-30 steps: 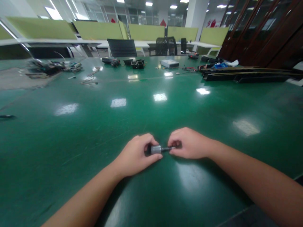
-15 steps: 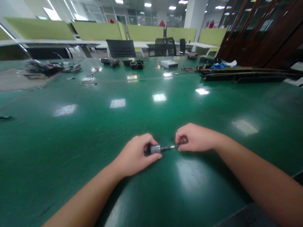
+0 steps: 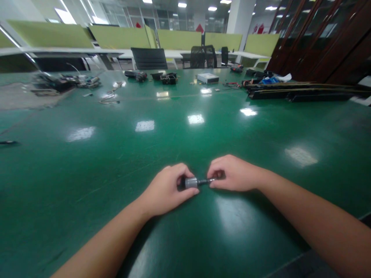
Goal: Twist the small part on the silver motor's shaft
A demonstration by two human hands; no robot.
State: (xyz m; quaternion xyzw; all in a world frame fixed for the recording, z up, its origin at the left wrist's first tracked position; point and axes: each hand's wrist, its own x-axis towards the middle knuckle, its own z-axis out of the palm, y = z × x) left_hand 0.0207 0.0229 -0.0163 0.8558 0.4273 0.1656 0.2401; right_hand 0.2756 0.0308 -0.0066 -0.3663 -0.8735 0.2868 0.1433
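My left hand (image 3: 165, 191) rests low over the green table, closed round the black and grey handle of what looks like a screwdriver (image 3: 191, 182). Its thin shaft points right, roughly level with the tabletop. My right hand (image 3: 236, 173) pinches the far end of that shaft between thumb and fingers. The fingers cover the tip, so I cannot make out whether a separate small piece sits there. Much of the handle is hidden inside my left palm.
Across the glossy green table (image 3: 116, 162) lie a black power tool (image 3: 136, 75), black brackets (image 3: 165, 78), a white box (image 3: 208, 78) and a loose cable (image 3: 109, 98). Long black rails (image 3: 301, 92) stretch along the right; circuit parts (image 3: 65, 82) are piled at the left.
My right hand has slid left along the shaft, closer to the handle, and its fingers now cover the metal tip. My left hand keeps the same grip and place.
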